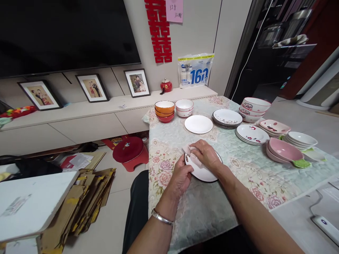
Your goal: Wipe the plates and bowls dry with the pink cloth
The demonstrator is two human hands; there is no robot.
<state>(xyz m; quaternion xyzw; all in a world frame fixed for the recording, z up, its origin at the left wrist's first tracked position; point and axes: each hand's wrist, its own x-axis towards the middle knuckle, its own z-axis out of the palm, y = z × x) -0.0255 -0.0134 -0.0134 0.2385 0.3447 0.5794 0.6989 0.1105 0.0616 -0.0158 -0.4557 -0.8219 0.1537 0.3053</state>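
While left hand (182,177) grips dark-rimmed white plate (206,173) by left edge, right hand (205,154), closed on bunched pale wipe (195,161), holds it against upper face. Plate over near part of floral tablecloth (164,160). Farther off: plain white plate (198,124); right of it, patterned plate stack (227,117); left, orange-and-red bowl stack (164,110).

The right hand (205,154) hid part of the plate (203,173) and the pale wipe (186,150) (tissue or fabric, couldn't tell). TV (63,31) got chopped top and left; box label (16,205) was unreadably blurry.
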